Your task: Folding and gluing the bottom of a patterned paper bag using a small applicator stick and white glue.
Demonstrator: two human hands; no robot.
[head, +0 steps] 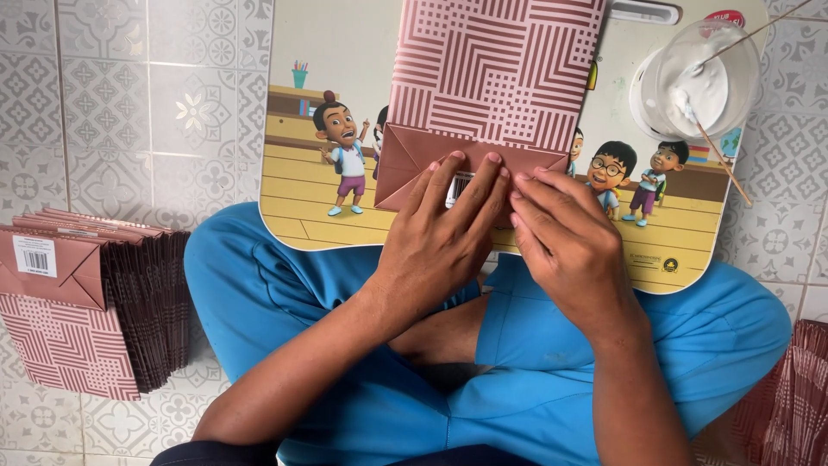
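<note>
A pink paper bag (496,73) with a white line pattern lies flat on a cartoon-printed lap board (306,203) resting on my crossed legs in blue trousers. Its folded bottom flap (412,154) points toward me. My left hand (444,233) lies palm down on the flap, fingers pressing the fold. Beside it, my right hand (565,242) also presses the flap's right part with its fingertips. Both hands touch each other over a small white label.
A stack of finished pink bags (86,302) stands on the tiled floor at my left. A clear cup of white glue (703,78) with a thin stick sits at the board's far right corner. More pink paper (798,397) lies at my right.
</note>
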